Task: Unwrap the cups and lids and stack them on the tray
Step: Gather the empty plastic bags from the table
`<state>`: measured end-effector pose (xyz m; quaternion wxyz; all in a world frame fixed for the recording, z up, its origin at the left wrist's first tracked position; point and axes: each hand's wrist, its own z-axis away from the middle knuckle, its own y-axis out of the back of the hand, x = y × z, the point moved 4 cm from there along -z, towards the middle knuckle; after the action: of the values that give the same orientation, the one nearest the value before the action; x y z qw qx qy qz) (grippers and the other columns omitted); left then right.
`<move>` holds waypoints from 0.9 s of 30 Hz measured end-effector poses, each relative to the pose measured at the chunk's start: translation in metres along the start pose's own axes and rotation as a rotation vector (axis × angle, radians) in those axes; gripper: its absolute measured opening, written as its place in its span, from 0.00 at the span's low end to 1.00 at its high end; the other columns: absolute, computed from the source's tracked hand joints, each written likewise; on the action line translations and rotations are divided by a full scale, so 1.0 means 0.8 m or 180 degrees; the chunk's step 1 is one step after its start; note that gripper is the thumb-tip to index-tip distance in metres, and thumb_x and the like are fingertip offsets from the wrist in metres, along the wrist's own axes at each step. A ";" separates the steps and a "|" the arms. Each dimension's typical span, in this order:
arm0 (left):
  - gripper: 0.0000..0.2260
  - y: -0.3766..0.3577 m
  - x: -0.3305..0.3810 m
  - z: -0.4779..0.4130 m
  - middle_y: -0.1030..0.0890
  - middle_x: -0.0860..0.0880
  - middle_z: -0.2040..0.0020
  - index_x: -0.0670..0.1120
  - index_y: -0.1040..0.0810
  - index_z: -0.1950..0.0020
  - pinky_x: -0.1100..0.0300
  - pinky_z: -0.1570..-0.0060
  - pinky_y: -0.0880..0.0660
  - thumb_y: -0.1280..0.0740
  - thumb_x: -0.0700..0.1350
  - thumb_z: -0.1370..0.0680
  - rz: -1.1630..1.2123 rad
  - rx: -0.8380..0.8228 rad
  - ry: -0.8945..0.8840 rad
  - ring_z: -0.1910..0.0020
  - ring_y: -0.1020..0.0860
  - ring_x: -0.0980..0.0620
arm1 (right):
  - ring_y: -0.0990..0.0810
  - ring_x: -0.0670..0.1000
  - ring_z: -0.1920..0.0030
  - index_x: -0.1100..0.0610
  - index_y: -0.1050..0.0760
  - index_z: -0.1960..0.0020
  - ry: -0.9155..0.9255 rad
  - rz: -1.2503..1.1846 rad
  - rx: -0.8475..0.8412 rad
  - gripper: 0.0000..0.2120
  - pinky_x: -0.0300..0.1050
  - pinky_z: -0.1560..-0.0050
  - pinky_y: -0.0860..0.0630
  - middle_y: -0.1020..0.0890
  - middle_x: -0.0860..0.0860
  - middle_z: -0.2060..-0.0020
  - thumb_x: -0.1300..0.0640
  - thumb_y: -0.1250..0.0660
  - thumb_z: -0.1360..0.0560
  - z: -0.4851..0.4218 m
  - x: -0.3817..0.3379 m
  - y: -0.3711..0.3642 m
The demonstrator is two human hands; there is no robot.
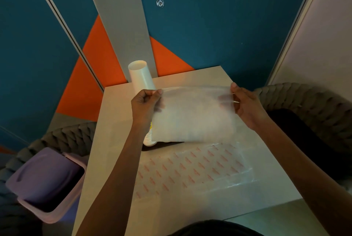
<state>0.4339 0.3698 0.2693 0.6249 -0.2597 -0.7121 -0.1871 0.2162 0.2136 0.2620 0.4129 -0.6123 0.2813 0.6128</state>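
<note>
The tabletop (114, 121) is pale and square, and it stands close to a wall (209, 26) painted in dark blue, with orange triangles and a grey band going up through them. A small round metal fitting (160, 3) sits on the blue part. On each side of the tabletop there is a chair with a thick woven back, the left chair (62, 136) and the right chair (304, 100). On the floor at the lower left stands a bin (43, 184) with a purple swing lid.

Above the middle of the tabletop the person holds a cloudy plastic wrapper (192, 116) stretched between both hands. The left hand (146, 104) has its grip clamped on the wrapper's upper left corner, with the fingers curled in. The right hand (245, 108) pinches the upper right edge between the thumb and the fingers. The wrapper is blurred, so I cannot tell if anything is inside it.

The stack of white paper cups (142, 77) stands on the far left part of the tabletop, behind the left hand, with the rims downward. Just beside its foot, a dark strip (171, 143) shows under the held wrapper; I cannot tell what it is. Nearer to the person, a second clear wrapper with red print (194, 169) lies flat on the tabletop.
</note>
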 end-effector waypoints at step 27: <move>0.06 0.019 -0.135 0.065 0.18 0.45 0.56 0.39 0.20 0.49 0.64 0.60 0.22 0.31 0.36 0.26 -0.0046 -0.0573 0.2254 0.58 0.20 0.52 | 0.16 0.54 0.51 0.57 0.26 0.39 -0.1698 -0.0273 -0.1286 0.14 0.43 0.57 0.19 0.16 0.57 0.49 0.66 0.44 0.20 0.037 0.118 0.003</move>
<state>0.4108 0.3977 0.1537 0.8060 -0.2276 -0.4341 -0.3318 0.2072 0.2528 0.1714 0.3676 -0.5111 0.0102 0.7768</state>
